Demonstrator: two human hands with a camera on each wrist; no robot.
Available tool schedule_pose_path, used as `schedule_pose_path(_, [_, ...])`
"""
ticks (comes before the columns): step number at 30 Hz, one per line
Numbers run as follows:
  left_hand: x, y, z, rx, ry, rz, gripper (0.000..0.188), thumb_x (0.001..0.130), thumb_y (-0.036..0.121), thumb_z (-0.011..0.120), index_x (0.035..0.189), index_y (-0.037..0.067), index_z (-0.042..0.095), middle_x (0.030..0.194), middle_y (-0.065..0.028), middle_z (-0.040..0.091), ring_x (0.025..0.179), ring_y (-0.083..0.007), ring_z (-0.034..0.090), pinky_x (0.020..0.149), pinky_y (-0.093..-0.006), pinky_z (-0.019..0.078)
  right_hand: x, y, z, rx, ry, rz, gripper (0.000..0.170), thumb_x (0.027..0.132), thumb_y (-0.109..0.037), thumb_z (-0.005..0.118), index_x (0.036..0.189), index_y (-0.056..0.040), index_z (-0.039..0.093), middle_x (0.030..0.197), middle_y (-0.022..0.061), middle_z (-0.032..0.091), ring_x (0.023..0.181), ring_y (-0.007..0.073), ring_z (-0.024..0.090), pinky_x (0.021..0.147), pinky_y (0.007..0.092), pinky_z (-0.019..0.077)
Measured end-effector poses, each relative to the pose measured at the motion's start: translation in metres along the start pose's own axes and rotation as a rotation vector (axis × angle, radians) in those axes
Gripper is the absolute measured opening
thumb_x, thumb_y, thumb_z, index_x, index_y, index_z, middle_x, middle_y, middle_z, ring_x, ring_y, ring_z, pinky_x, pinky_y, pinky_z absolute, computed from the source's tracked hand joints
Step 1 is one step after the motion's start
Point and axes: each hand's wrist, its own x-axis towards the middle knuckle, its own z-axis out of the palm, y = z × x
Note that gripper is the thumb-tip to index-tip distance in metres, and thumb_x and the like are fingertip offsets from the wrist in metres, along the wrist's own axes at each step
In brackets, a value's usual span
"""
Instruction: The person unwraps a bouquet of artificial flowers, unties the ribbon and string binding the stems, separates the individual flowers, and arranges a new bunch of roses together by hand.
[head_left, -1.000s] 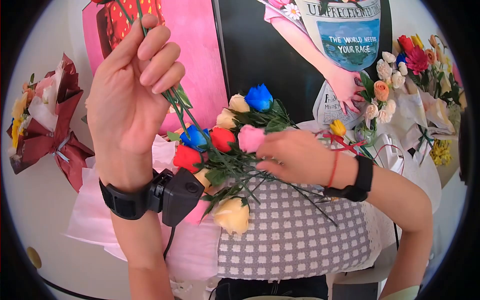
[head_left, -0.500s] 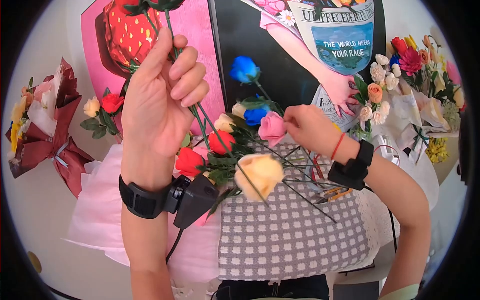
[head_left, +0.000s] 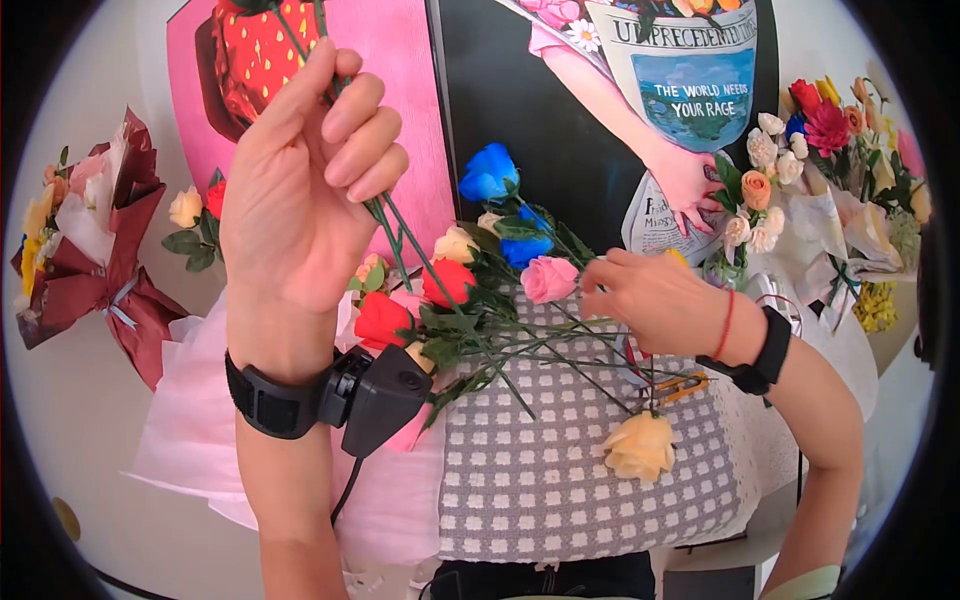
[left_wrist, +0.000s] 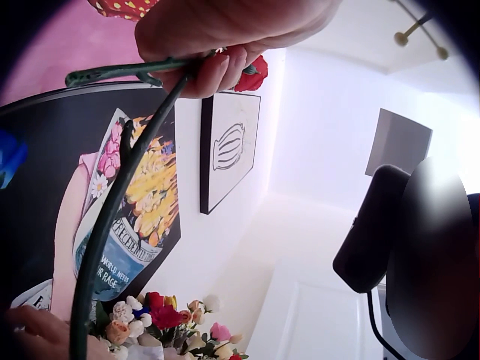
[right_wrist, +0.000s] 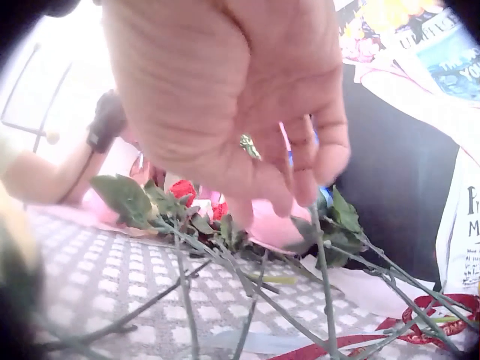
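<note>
One pink rose (head_left: 549, 279) beside right hand (head_left: 655, 302)

You wear a black strap (head_left: 262, 395) with a ridged patch on your left wrist (head_left: 285, 345); a jointed black mount (head_left: 343, 390) joins it to an angular black camera (head_left: 385, 405) with a round dark lens (head_left: 410, 380). A black cable (head_left: 347, 505) hangs below. Your right wrist (head_left: 745, 330) carries a thin red cord (head_left: 727, 325) and a black band (head_left: 776, 345). Your sleeve (head_left: 805, 583) is pale green, your trousers (head_left: 605, 580) dark.
</note>
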Motion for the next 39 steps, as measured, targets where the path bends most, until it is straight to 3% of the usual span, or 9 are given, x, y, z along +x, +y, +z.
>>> schedule_pose_path(9, [0.001, -0.005, 0.000, 0.059, 0.013, -0.017, 0.021, 0.096, 0.018, 0.032, 0.092, 0.001, 0.044, 0.062, 0.0015, 0.029, 0.048, -0.0073, 0.026, 0.044, -0.0218, 0.0248, -0.043, 0.002, 0.007, -0.149, -0.126, -0.085, 0.020, 0.060, -0.004, 0.062, 0.079, -0.0089, 0.063, 0.093, 0.0046, 0.055, 0.090, 0.0215, 0.051, 0.066, 0.0313, 0.0464])
schedule_pose_path(11, [0.001, -0.007, 0.003, 0.085, 0.084, -0.017, 0.020, 0.096, 0.018, 0.034, 0.092, 0.002, 0.044, 0.061, 0.0018, 0.029, 0.048, -0.0072, 0.027, 0.044, -0.0214, 0.0248, -0.043, 0.008, 0.001, 0.118, -0.104, -0.026, 0.014, 0.064, -0.006, 0.061, 0.077, -0.0082, 0.062, 0.086, 0.0042, 0.057, 0.083, 0.0212, 0.054, 0.065, 0.0319, 0.0462])
schedule_pose_path(15, [0.001, -0.005, 0.001, 0.054, 0.106, 0.052, 0.019, 0.095, 0.018, 0.035, 0.090, 0.002, 0.045, 0.062, 0.0018, 0.030, 0.048, -0.0075, 0.026, 0.044, -0.0214, 0.0252, -0.040, 0.017, -0.011, 0.426, 0.193, 0.249, 0.005, 0.073, -0.005, 0.060, 0.078, -0.0043, 0.061, 0.076, 0.0093, 0.059, 0.065, 0.0226, 0.058, 0.060, 0.0306, 0.0469])
schedule_pose_path(17, [0.001, -0.004, -0.003, 0.050, 0.088, 0.081, 0.019, 0.095, 0.018, 0.036, 0.090, 0.002, 0.045, 0.062, 0.0020, 0.030, 0.048, -0.0075, 0.026, 0.044, -0.0214, 0.0252, -0.036, 0.030, -0.005, 0.484, 0.225, 0.318, 0.002, 0.078, -0.003, 0.057, 0.079, -0.0015, 0.057, 0.072, 0.0089, 0.061, 0.060, 0.0172, 0.058, 0.059, 0.0263, 0.0462])
schedule_pose_path(19, [0.001, -0.005, -0.002, 0.055, 0.122, 0.098, 0.019, 0.095, 0.018, 0.036, 0.089, 0.002, 0.045, 0.062, 0.0021, 0.030, 0.049, -0.0075, 0.027, 0.045, -0.0214, 0.0253, -0.029, 0.042, -0.004, 0.887, 0.434, 0.556, 0.007, 0.081, -0.004, 0.056, 0.077, 0.0002, 0.052, 0.068, 0.0059, 0.059, 0.061, 0.0102, 0.056, 0.057, 0.0228, 0.0454])
schedule_pose_path(23, [0.001, -0.007, 0.001, 0.072, 0.163, 0.093, 0.018, 0.094, 0.018, 0.037, 0.089, 0.003, 0.046, 0.062, 0.0021, 0.030, 0.049, -0.0075, 0.027, 0.045, -0.0214, 0.0256, -0.007, 0.061, -0.017, 0.755, 0.540, 0.671, 0.010, 0.082, -0.005, 0.054, 0.076, 0.0010, 0.051, 0.064, 0.0024, 0.056, 0.061, 0.0071, 0.055, 0.057, 0.0212, 0.0457])
schedule_pose_path(31, [0.002, -0.005, -0.003, 0.073, 0.139, 0.094, 0.019, 0.095, 0.019, 0.037, 0.091, 0.003, 0.046, 0.062, 0.0023, 0.031, 0.049, -0.0072, 0.029, 0.044, -0.0213, 0.0260, 0.032, 0.054, 0.036, 0.173, 0.228, 0.577, 0.009, 0.072, -0.008, 0.060, 0.080, -0.0031, 0.060, 0.070, 0.0137, 0.060, 0.071, 0.0331, 0.059, 0.064, 0.0408, 0.0471])
schedule_pose_path(37, [0.001, 0.003, 0.002, 0.114, 0.184, 0.115, 0.019, 0.095, 0.019, 0.036, 0.093, 0.003, 0.046, 0.064, 0.0020, 0.031, 0.049, -0.0072, 0.028, 0.044, -0.0212, 0.0259, 0.057, 0.000, 0.029, 0.348, 0.415, 0.267, 0.010, 0.073, -0.013, 0.061, 0.078, -0.0049, 0.061, 0.069, 0.0103, 0.059, 0.069, 0.0317, 0.059, 0.062, 0.0410, 0.0471])
schedule_pose_path(39, [0.001, 0.002, -0.001, 0.105, 0.173, 0.099, 0.019, 0.095, 0.019, 0.036, 0.093, 0.003, 0.046, 0.064, 0.0019, 0.031, 0.049, -0.0072, 0.028, 0.044, -0.0212, 0.0260, 0.058, -0.014, 0.035, 0.373, 0.196, 0.177, 0.013, 0.073, -0.019, 0.061, 0.073, -0.0056, 0.061, 0.067, 0.0109, 0.059, 0.069, 0.0309, 0.059, 0.060, 0.0409, 0.0466])
